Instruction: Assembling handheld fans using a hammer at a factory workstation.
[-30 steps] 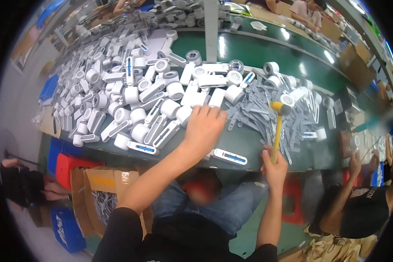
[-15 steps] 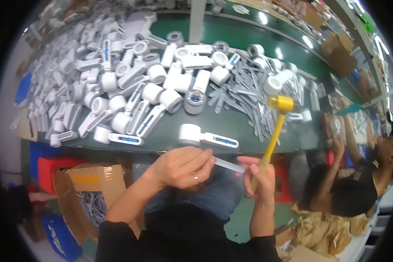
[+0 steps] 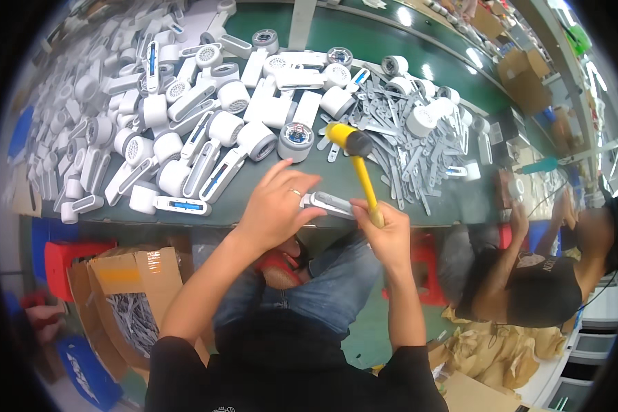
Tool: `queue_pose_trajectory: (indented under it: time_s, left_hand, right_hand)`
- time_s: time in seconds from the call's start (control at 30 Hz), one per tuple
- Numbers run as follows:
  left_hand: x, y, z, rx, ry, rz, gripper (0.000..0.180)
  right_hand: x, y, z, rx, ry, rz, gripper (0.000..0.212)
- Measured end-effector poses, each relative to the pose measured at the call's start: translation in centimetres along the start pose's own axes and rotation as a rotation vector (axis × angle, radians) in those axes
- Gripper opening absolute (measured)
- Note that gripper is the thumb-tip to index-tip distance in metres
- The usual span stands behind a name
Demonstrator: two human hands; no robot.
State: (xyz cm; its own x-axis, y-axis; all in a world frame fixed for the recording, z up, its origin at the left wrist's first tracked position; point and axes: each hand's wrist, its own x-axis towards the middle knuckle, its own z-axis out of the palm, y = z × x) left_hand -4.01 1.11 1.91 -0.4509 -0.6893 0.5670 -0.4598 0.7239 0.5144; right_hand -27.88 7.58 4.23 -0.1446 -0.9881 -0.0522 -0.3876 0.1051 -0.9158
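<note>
Your left hand [image 3: 276, 206] is curled over the near end of a white handle-shaped part [image 3: 331, 203] right at the front edge of the green table [image 3: 419, 199], fingers pressed down on it, so most of that end is hidden under your palm and only the far end sticks out toward your other hand. Your right hand [image 3: 386, 230] is wrapped tight around the bottom of the yellow mallet [image 3: 356, 161], whose black-faced head hangs tilted over the table just beyond the part; the grip end of the handle disappears inside your fist. Behind that there's a big heap of white round-headed housings [image 3: 178, 130] on the left and a tangle of flat grey strips [image 3: 398, 151] on the right, too jumbled to pick apart. A cardboard box [image 3: 127, 288] sits below the table on your left, partly cut off by your arm. To your right a person in a dark shirt [image 3: 539, 295] is blurred, hands hard to read.
</note>
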Motion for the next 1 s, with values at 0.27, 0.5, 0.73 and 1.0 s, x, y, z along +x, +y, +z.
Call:
queue_pose_trajectory:
  time_s: [0.27,0.5,0.73,1.0]
  left_hand:
    - [0.3,-0.7,0.6,0.007,0.028,0.121,0.033]
    - [0.7,-0.7,0.4,0.010,-0.049,0.113,0.017]
    - [1.2,-0.9,0.4,-0.017,-0.087,0.129,0.017]
    - [2.2,0.1,0.1,0.072,-0.056,0.174,0.030]
  right_hand:
    - [1.6,-0.2,-1.5,-0.206,-0.212,-0.097,0.019]
    - [1.9,-1.8,-1.4,-0.289,-0.205,0.115,0.025]
    - [2.8,-0.3,-1.3,0.443,-0.318,0.601,0.040]
    - [1.1,0.6,1.1,0.273,-0.052,0.447,0.035]
